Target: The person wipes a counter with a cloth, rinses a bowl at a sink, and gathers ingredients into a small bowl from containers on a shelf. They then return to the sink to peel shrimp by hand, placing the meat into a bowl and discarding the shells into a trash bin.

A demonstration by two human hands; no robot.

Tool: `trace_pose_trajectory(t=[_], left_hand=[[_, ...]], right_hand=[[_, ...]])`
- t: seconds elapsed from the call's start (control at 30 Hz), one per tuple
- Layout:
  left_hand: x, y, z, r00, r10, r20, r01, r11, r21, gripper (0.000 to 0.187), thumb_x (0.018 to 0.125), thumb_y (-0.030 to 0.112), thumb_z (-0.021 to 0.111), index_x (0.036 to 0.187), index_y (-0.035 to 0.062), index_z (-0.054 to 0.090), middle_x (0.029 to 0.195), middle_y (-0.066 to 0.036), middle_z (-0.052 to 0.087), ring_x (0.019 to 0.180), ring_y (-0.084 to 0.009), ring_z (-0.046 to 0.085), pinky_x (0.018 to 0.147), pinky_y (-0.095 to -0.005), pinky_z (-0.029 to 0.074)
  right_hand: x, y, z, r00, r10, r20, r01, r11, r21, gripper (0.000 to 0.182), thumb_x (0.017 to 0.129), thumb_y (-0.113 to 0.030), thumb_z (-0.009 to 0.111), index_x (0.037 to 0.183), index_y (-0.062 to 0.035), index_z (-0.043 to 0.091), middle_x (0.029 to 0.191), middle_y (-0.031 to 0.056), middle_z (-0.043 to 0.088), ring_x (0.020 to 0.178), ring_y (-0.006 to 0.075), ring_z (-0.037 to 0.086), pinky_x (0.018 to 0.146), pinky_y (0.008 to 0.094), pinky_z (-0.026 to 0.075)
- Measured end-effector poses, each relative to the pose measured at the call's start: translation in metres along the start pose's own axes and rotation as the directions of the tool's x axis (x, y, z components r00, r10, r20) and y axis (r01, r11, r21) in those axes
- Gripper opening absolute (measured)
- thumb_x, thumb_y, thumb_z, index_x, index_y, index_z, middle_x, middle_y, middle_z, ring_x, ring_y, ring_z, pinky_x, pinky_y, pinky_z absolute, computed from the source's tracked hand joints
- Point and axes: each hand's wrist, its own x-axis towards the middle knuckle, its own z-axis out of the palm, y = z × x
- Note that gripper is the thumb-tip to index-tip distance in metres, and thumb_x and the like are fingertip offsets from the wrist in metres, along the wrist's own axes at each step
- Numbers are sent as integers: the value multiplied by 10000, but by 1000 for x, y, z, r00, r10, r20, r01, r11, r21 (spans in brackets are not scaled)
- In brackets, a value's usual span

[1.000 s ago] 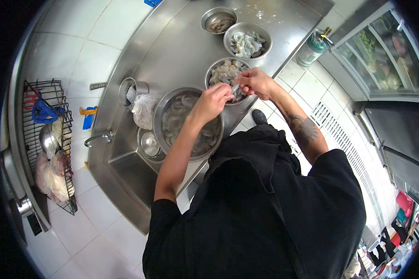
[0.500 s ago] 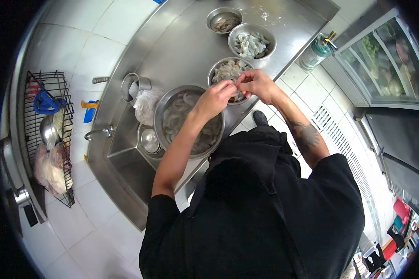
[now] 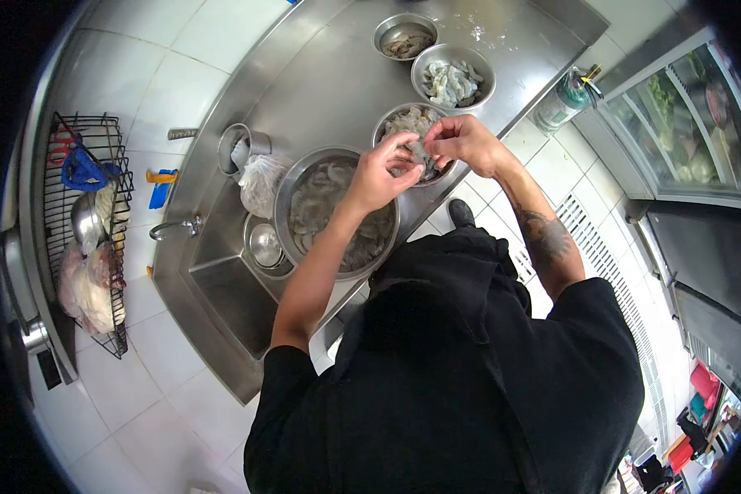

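Note:
A greyish shrimp is between my two hands, above a metal bowl of shrimp shells and scraps. My left hand curls around the shrimp's near side, with its thumb spread lower down. Thumb and forefinger of my right hand pinch it from the other side. Below my left wrist stands a large metal basin with whole shrimp in water. Farther up the counter, a bowl of peeled shrimp sits beside a smaller bowl holding some brownish pieces in liquid.
Left of the basin are a plastic bag, a metal pot and a sink with a faucet. A wire rack hangs on the wall. A green cylinder stands by the counter's right edge, near a glass-door fridge.
My left fingers have spread from a tight pinch, and the shrimp now shows between my hands. The whole view has shifted slightly.

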Motion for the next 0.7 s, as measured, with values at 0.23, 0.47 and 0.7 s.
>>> trace_pose_trajectory(t=[0.23, 0.47, 0.7], left_hand=[[0, -16, 5, 961, 223, -161, -160, 929, 334, 203, 811, -30, 697, 1012, -51, 684, 980, -122, 711, 854, -121, 672, 742, -265, 576], [1, -11, -4, 977, 142, -161, -97, 961, 258, 223, 779, -45, 681, 999, -18, 659, 953, -112, 682, 791, -138, 684, 666, -274, 570], [5, 6, -17, 956, 85, 281, -188, 913, 363, 227, 836, 38, 689, 1053, 24, 627, 983, -100, 647, 854, -209, 667, 753, -317, 543]], right_hand=[[4, 3, 13, 999, -34, 8, 34, 998, -50, 96, 822, -29, 681, 900, 18, 649, 820, 48, 652, 648, 100, 602, 598, 232, 501], [6, 2, 3, 996, -88, -10, 87, 989, -118, 104, 818, -24, 666, 918, 3, 652, 789, 14, 636, 636, 83, 590, 576, 224, 479], [21, -13, -20, 971, 34, 238, 16, 979, -205, 118, 780, -28, 635, 893, -2, 659, 695, 0, 605, 606, 70, 555, 540, 222, 437]])
